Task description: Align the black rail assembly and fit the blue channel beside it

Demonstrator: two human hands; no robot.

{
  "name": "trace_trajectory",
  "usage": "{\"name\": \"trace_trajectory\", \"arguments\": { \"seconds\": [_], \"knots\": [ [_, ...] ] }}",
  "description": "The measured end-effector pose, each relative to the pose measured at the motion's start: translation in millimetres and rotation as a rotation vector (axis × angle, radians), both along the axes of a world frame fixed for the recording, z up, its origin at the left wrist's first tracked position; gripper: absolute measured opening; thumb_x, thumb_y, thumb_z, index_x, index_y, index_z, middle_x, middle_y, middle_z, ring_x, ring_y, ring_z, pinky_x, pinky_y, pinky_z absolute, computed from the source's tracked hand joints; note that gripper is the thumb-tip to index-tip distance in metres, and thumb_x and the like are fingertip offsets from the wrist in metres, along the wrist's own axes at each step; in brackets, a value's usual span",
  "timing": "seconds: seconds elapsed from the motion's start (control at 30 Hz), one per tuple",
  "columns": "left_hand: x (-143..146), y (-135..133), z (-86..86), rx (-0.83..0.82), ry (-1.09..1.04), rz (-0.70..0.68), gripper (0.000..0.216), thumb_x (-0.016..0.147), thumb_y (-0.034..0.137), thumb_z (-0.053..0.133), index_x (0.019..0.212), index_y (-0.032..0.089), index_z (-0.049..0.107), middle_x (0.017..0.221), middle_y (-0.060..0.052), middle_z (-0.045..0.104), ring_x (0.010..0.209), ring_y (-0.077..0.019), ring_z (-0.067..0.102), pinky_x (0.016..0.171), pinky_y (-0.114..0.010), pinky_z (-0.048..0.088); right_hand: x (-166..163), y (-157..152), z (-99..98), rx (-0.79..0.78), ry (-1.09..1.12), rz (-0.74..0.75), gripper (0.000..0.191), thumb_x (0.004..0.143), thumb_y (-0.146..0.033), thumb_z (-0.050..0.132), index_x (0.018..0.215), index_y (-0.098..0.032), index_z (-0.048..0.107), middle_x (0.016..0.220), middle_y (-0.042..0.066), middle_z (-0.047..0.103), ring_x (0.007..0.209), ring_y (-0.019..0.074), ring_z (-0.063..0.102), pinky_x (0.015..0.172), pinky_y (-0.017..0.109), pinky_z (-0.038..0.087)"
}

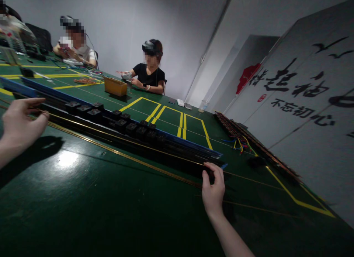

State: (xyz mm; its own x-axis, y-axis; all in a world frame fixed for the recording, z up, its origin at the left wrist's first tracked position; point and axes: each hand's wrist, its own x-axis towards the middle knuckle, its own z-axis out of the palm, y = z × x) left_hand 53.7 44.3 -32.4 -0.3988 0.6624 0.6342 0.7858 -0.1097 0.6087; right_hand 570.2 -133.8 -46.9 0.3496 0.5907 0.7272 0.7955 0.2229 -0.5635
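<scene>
A long black rail (pixel 171 158) runs across the green table (pixel 110 205) from far left to the right, with several small black blocks (pixel 125 126) set along it and a thin brass strip (pixel 124 155) beside it. My right hand (pixel 212 187) grips the right end of the rail, fingers curled round it. My left hand (pixel 20 120) is at the left edge, fingers bent and pinched near the rail's left part; what it holds is unclear.
A blue strip (pixel 55 90) lies behind the rail. Yellow tape marks boxes (pixel 181 124). An orange box (pixel 115 86) stands farther back. A bundle of dark rods with coloured wires (pixel 243 139) lies right. Other people sit at the far side. White panels stand right.
</scene>
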Motion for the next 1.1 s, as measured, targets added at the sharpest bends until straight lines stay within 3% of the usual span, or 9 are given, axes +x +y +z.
{"name": "trace_trajectory", "arguments": {
  "seconds": [0.2,0.4,0.57,0.7,0.8,1.1],
  "knots": [
    [26,-3,-9.0,0.105,0.357,-0.201,0.056,0.087,0.043,0.043,0.131,0.009,0.051,0.123,-0.013,0.055,0.104,-0.0239,0.057,0.102,-0.047,0.045,-3,0,0.9,0.000,-0.019,0.007,0.021,0.090,-0.027,0.051,0.105,-0.019,0.063,0.110,0.010,0.060,0.107,0.0233,0.056,0.097,0.046,0.044],
    [55,-5,-15.4,0.231,0.451,-0.512,0.068,0.089,0.030,0.052,0.147,0.009,0.025,0.144,-0.017,0.039,0.132,-0.0288,0.040,0.105,-0.046,0.045,-5,-1,0.5,0.008,-0.052,0.019,0.024,0.090,-0.026,0.051,0.111,-0.019,0.060,0.115,0.011,0.059,0.111,0.0238,0.055,0.096,0.047,0.045],
    [66,-7,-17.7,0.225,0.552,-0.626,0.068,0.091,0.024,0.051,0.149,0.009,0.019,0.148,-0.020,0.033,0.139,-0.0303,0.033,0.113,-0.051,0.033,-8,-3,1.4,0.013,-0.098,0.052,0.025,0.090,-0.023,0.051,0.114,-0.019,0.057,0.122,0.012,0.058,0.118,0.0228,0.053,0.100,0.047,0.043],
    [74,-13,-15.1,0.300,0.660,-0.748,0.071,0.092,0.017,0.050,0.151,0.017,0.011,0.152,-0.019,0.028,0.141,-0.0283,0.030,0.112,-0.051,0.035,-12,-5,2.8,-0.019,-0.139,0.080,0.019,0.091,-0.023,0.050,0.105,-0.020,0.062,0.126,0.011,0.056,0.122,0.0231,0.051,0.103,0.049,0.041],
    [79,-18,-13.5,0.330,0.693,-0.800,0.072,0.092,0.013,0.050,0.152,0.022,0.011,0.153,-0.018,0.026,0.141,-0.0278,0.030,0.110,-0.050,0.037,-12,-5,2.4,-0.043,-0.164,0.111,0.019,0.091,-0.022,0.049,0.099,-0.020,0.066,0.129,0.011,0.055,0.125,0.0235,0.050,0.104,0.050,0.041],
    [73,-15,-14.7,0.274,0.661,-0.846,0.051,0.092,0.014,0.045,0.139,0.020,0.029,0.150,-0.016,0.032,0.138,-0.0248,0.037,0.110,-0.047,0.040,-10,-1,-2.4,-0.062,-0.163,0.111,0.032,0.092,-0.024,0.050,0.121,-0.021,0.063,0.134,0.012,0.052,0.127,0.0243,0.048,0.105,0.052,0.042]
  ]
}}
